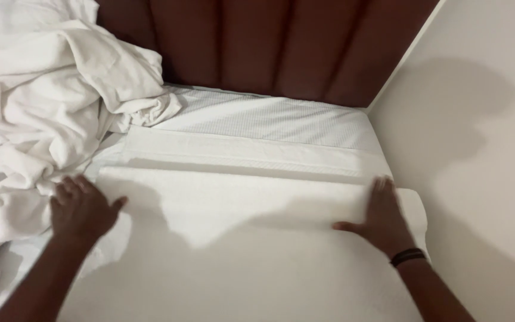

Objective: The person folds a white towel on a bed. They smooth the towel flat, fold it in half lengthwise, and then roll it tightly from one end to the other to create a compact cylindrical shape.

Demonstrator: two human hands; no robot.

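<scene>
A white sheet [245,226] lies spread over the bed, with a folded-back band [239,152] running across near the head end. My left hand [81,209] rests flat on the sheet's left side, fingers spread, beside a rumpled white duvet [43,101]. My right hand [382,214] presses flat on the sheet's right edge, close to the wall, with a dark band on its wrist. Neither hand grips anything.
A padded dark red headboard [269,42] stands at the far end. A pale wall [478,149] runs along the bed's right side. The textured mattress cover [269,116] shows bare below the headboard. The duvet heap fills the left.
</scene>
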